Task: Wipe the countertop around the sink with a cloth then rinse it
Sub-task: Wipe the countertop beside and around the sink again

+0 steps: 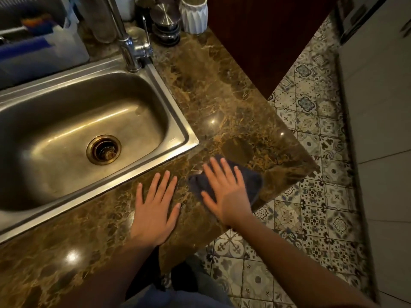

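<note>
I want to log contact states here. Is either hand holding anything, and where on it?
The right hand presses flat, fingers spread, on the middle of the dark cloth, with no closed grip. The left hand rests bare on the countertop.

Bare countertop (222,103) beyond both flat hands; faucet (130,47), jars (165,21), vase (193,14) crowding the back.

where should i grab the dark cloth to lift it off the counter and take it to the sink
Probably the bunched corner of the cloth that pokes out left of the right hand, nearest the sink. The rest lies flat on the countertop under that palm, so a pinch from above on the raised fold is easier than on the flat edge. The left hand rests close by, flat on the stone.
</note>
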`<state>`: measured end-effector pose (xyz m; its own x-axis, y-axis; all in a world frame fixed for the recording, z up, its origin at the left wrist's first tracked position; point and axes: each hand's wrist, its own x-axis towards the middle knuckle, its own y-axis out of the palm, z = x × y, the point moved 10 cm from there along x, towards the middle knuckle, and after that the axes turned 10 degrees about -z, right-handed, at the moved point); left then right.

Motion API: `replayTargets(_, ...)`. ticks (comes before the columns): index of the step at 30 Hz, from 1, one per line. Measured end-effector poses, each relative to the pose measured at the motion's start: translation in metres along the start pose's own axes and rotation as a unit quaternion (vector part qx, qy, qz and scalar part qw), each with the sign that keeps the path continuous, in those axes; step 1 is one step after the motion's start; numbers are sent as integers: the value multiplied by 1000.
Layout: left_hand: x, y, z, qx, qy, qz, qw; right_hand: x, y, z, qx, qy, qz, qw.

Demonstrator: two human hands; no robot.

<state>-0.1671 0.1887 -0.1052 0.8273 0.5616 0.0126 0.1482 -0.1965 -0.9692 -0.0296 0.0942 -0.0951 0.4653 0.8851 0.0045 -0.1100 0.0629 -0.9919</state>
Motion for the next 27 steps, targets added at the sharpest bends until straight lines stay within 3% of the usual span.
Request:
replayTargets(5,0,0,1,4,2,3,1000,60,-12,-88,-26,141,-38,989)
replayTargets(9,1,1,0,1,3,5,1000,88,-7,-91,-33,232,-41,971)
replayTargets(15,0,-4,2,-36,-11,3,999,73,-3,-20,-33,155,-35,987)
replayTargets(22,-3,-21,5,-196,-16,-53,979,2,5,57,13,69,-53,996)
replayTargets(25,-3,-29,13,-299,-59,-52,951,-18,6,84,66,42,-57,995)
replayTargets(27,-4,-27,26,-418,-141,-17,897,-29,8,105,97,16,-44,994)
